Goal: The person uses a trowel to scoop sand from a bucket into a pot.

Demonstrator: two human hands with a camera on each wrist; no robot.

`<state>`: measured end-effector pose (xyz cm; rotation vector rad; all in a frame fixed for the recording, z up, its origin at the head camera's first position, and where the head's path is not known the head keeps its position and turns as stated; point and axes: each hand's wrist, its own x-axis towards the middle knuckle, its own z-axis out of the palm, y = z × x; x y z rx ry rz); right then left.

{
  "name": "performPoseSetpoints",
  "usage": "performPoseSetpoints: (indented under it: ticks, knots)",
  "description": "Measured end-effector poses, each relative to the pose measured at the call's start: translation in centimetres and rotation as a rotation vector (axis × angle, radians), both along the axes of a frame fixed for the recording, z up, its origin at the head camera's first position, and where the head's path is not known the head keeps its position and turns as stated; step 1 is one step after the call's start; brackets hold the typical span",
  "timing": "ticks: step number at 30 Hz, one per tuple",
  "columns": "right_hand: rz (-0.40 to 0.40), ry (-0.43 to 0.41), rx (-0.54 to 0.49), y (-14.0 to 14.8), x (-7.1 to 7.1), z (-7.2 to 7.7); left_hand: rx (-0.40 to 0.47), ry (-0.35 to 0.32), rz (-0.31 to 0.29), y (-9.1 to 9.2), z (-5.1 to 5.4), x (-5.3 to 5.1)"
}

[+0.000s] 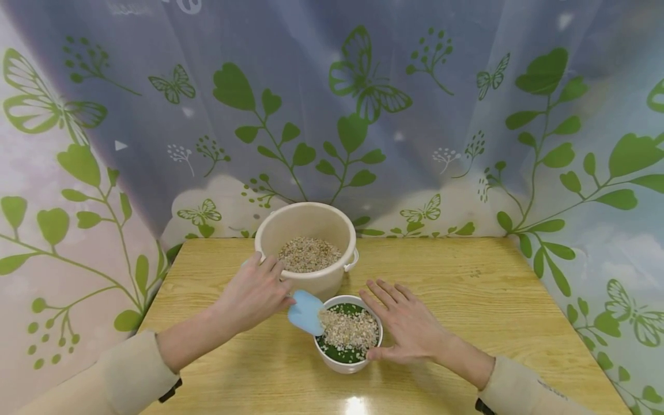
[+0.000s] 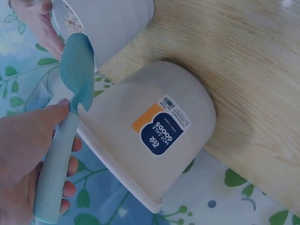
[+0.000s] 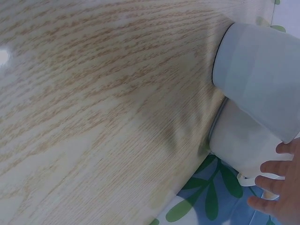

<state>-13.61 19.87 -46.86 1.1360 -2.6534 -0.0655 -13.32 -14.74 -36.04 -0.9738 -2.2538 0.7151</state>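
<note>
My left hand (image 1: 253,297) grips the handle of a light blue scoop (image 1: 306,313); its fingers curl around the handle in the left wrist view. The blade tilts over the left rim of a small white pot (image 1: 342,367). Inside the pot, pale coarse grit (image 1: 354,329) is spread over a green surface that shows around it. My right hand (image 1: 407,324) lies along the pot's right side with fingers straight and spread, thumb at the rim. Behind the pot stands a cream bucket (image 1: 311,282) partly filled with similar grit.
A white handle (image 1: 353,262) hangs on the bucket's right side. The wooden table (image 1: 456,276) reaches back to a curtain (image 1: 441,144) printed with leaves and butterflies. A label (image 2: 161,129) is stuck on the bucket's outer wall.
</note>
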Motion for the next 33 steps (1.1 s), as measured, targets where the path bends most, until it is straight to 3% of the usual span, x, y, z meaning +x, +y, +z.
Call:
performPoseSetpoints:
  ticks: [11, 26, 33]
  knots:
    - [-0.006, -0.011, 0.012, -0.1, 0.2, 0.1, -0.045, 0.003, -0.012, 0.0, 1.2, 0.2]
    - [-0.006, -0.015, 0.001, -0.1, 0.1, 0.2, -0.03, 0.011, -0.029, -0.1, 0.8, 0.2]
    - [-0.006, -0.016, -0.004, -0.1, 0.2, 0.2, 0.009, -0.038, -0.028, -0.1, 0.7, 0.0]
